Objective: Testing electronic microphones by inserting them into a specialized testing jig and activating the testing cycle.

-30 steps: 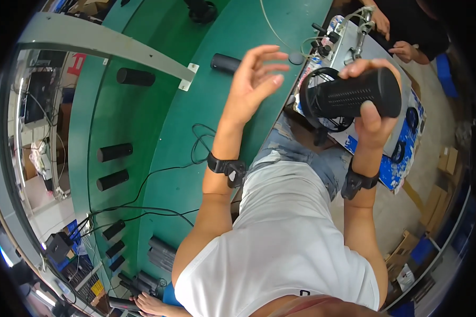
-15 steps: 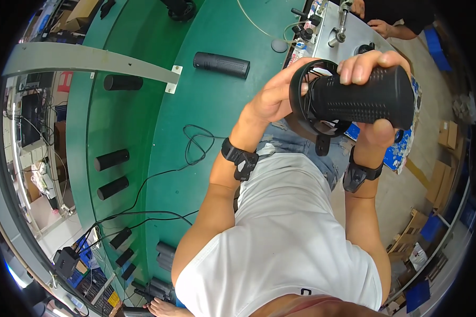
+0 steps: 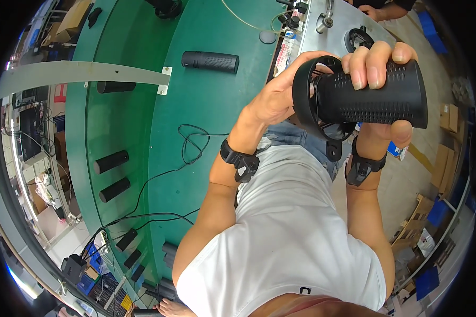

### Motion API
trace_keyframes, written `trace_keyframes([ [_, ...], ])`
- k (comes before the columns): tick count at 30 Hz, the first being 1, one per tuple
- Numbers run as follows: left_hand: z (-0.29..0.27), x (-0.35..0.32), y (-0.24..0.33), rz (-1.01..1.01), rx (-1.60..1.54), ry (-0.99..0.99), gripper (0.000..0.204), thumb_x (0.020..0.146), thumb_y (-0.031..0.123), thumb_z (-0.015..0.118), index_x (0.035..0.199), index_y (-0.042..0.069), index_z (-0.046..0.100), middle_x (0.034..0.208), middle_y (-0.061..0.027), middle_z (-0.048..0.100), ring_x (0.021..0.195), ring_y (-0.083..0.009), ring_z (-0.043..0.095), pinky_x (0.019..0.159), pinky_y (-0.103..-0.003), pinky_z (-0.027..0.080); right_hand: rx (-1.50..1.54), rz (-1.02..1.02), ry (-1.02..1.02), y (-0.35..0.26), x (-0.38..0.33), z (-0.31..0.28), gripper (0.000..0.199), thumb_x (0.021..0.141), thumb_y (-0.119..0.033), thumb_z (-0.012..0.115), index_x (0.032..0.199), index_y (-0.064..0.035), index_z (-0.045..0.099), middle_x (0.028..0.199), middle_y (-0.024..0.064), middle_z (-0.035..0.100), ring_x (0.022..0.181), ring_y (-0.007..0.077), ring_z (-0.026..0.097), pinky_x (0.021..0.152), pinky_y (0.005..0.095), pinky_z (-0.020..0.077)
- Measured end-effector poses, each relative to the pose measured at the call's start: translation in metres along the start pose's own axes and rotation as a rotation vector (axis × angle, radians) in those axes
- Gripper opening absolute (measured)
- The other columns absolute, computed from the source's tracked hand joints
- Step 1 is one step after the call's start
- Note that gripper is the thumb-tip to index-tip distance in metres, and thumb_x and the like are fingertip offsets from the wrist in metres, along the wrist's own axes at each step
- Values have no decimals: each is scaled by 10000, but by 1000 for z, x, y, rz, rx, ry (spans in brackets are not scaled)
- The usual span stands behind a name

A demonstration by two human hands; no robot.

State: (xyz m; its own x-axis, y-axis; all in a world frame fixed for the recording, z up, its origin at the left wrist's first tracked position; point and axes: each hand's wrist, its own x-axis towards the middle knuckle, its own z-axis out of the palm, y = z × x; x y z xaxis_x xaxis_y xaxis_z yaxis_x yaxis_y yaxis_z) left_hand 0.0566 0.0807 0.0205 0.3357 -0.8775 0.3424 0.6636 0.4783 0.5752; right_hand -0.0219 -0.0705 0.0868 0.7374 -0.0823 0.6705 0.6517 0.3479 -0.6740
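**Both hands on a black perforated cylinder, held above the lap**

The black cylinder (image 3: 373,100) is a matte tube whose wall is covered in a fine grid of small dimples or holes, like a speaker housing. Its left end flares into a thin black ring (image 3: 308,95) with open spokes; what sits inside the ring is too dark to make out. The cylinder lies roughly level, in the air beside the green work surface (image 3: 206,105), over the person's jeans.

The right hand (image 3: 378,79) grips the tube: four fingers curl over the top, nails showing, and the thumb presses up from beneath at the right end. The palm is hidden behind the tube. The left hand (image 3: 275,98) is cupped against the ringed end, fingers bent round its far side and mostly hidden by the ring, so how tightly they close cannot be told. Both wrists wear black bands, and both forearms rise from the lower edge past a white T-shirt.

On the smooth green surface lies a second, similar black cylinder (image 3: 210,62), on its side, well apart from the hands. A loose black cable (image 3: 190,145) loops nearby. More dark cylinders (image 3: 111,161) lie on the lower green shelf. Another person's hand (image 3: 375,10) is cut off at the top edge.
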Motion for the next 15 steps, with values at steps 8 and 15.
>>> trace_keyframes([
  [8, 2, -1, -3, -174, -153, 101, 571, 919, 150, 507, 1412, -21, 275, 1274, -129, 484, 1161, -182, 496, 994, -316, 405, -118, 26, 118, -4, -8, -4, 786, 686, -478, 771, 1261, -109, 382, 979, 27, 471, 891, 180, 490, 871, 370, 369],
  [15, -7, -2, -2, 91, 136, 13, 745, 805, 150, 574, 1439, -37, 233, 1348, -160, 428, 1237, -225, 445, 1047, -316, 337, -165, 96, 207, -6, -14, -9, 799, 740, -481, 724, 1313, -52, 368, 1069, 101, 490, 1009, 259, 512, 961, 416, 385],
])
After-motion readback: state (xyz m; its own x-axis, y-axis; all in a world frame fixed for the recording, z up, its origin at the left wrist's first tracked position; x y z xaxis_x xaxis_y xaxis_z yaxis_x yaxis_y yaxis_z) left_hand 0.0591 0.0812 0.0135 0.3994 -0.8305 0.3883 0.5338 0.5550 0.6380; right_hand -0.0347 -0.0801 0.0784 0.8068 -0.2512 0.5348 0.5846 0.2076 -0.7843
